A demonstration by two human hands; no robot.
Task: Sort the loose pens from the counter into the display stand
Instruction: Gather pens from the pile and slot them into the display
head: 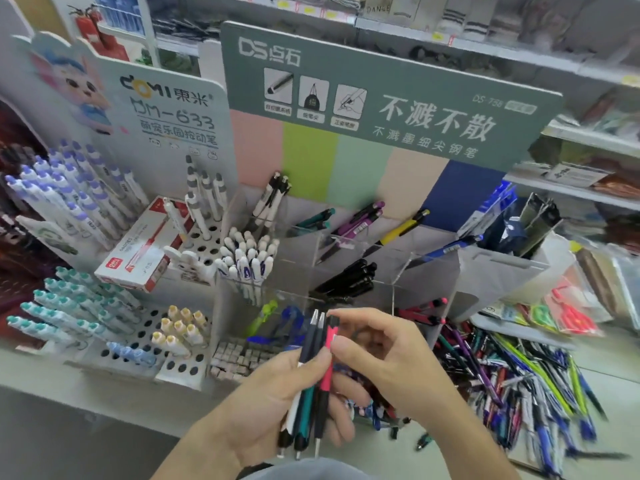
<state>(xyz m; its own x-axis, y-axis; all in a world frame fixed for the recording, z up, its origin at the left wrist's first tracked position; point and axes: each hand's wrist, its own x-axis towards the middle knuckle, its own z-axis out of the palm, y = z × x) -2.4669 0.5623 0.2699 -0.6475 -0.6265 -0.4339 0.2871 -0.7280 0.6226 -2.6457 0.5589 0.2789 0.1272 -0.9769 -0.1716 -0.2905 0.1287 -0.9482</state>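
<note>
My left hand (277, 403) grips a small bunch of pens (306, 386) upright in front of the clear acrylic display stand (398, 271). Among them is a red-and-black pen (328, 362), which my right hand (377, 344) pinches near its top with thumb and forefinger. The stand's compartments hold sorted pens: white ones (247, 261), black ones (349, 278), purple (360, 220), teal (315, 220), yellow (401, 230), blue (446, 251), red (419, 311). A heap of loose pens (512, 386) lies on the counter to the right.
A white perforated rack (145, 334) with teal, purple and yellow capped pens stands to the left, with a red-and-white box (138, 251) on it. A tray of small erasers (239, 355) sits below the stand. Packaged goods (561, 313) lie at the right, shelves behind.
</note>
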